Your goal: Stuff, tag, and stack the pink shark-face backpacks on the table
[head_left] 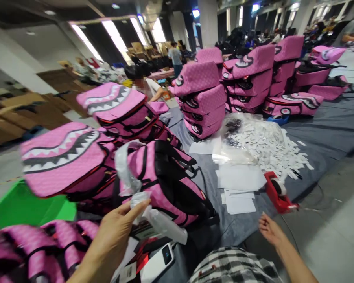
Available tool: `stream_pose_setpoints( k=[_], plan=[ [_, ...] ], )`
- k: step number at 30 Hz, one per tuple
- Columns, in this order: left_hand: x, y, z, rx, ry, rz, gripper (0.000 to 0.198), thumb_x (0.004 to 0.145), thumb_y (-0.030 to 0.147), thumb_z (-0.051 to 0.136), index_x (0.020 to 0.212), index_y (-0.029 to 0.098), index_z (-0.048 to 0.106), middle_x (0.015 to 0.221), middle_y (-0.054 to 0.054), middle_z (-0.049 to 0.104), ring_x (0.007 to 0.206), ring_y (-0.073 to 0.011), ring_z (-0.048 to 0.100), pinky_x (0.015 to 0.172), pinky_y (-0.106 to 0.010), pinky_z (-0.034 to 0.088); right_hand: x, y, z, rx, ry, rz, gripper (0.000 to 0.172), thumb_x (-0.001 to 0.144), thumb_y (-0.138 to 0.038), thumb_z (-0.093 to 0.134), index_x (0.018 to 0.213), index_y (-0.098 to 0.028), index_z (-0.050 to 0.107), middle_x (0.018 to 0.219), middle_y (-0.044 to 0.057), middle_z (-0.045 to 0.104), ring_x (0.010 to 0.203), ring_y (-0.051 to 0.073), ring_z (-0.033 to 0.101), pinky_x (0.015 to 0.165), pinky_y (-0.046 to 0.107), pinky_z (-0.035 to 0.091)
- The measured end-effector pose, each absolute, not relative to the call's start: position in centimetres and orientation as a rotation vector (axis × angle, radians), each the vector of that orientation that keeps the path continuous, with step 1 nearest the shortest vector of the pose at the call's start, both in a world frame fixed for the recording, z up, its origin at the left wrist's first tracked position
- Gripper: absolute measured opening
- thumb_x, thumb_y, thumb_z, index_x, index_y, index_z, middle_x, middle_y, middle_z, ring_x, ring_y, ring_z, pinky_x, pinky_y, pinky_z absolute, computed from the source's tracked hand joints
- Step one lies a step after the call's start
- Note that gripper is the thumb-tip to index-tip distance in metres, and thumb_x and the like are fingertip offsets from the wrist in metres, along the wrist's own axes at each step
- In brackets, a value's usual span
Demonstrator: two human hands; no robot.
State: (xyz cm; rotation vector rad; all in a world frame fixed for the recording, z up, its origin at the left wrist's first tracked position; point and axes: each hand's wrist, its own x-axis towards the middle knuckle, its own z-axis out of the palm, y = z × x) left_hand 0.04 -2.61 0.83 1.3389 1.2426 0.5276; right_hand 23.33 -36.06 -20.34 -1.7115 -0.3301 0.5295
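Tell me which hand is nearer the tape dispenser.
Right. The right hand is open just below the tape dispenser, not touching it; the left hand is far to its left, pinching a plastic bag.

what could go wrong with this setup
The clear plastic bag pinched in the left hand could slip onto the pink backpacks and get lost among them. The right hand is open near the red tape dispenser; knocking it could scatter the loose white tags heaped on the grey mat.
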Motion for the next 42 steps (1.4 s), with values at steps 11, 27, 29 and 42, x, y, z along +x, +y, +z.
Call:
stream_pose_setpoints(
  k=[11,27,29,42],
  plan=[
    [2.1,-4.3,1.7,1.173,0.926,0.671,0.035,0.047,0.041,0.087,0.062,0.014,0.070,0.058,-0.001,0.062,0.051,-0.0117,0.051,0.055,-0.026,0.040,16.5,-14.4,1.7,-1.264,-1.183,0.758,0.050,0.084,-0.070,0.065,0.074,-0.022,0.060,0.061,-0.005,0.046,0.055,0.011,0.039,0.050,0.024,0.035],
    [1.2,-3.9,1.5,1.042,0.813,0.635,0.031,0.047,0.038,0.082,0.060,0.015,0.066,0.055,0.001,0.058,0.051,-0.0116,0.049,0.054,-0.027,0.038,15.2,-9.0,2.2,-1.749,-1.546,0.304,0.045,0.087,-0.061,0.049,0.060,-0.026,0.056,0.050,0.000,0.061,0.047,0.017,0.053,0.051,0.029,0.035],
    [1.0,-3.7,1.4,1.029,0.801,0.612,0.038,0.050,0.047,0.084,0.062,0.015,0.066,0.055,0.000,0.058,0.051,-0.0124,0.050,0.054,-0.027,0.038,15.3,-9.0,2.2,-1.768,-1.546,0.288,0.040,0.086,-0.057,0.051,0.060,-0.026,0.055,0.051,0.001,0.062,0.048,0.017,0.053,0.052,0.029,0.035],
    [0.7,-2.4,0.9,0.716,0.794,0.440,0.026,0.066,0.029,0.087,0.070,0.012,0.068,0.059,-0.004,0.067,0.052,-0.0149,0.059,0.060,-0.028,0.048,13.6,-11.1,0.6,-1.631,-1.321,0.465,0.021,0.087,-0.046,0.052,0.085,-0.030,0.038,0.053,-0.005,0.065,0.046,0.019,0.057,0.051,0.029,0.038]
  ],
)
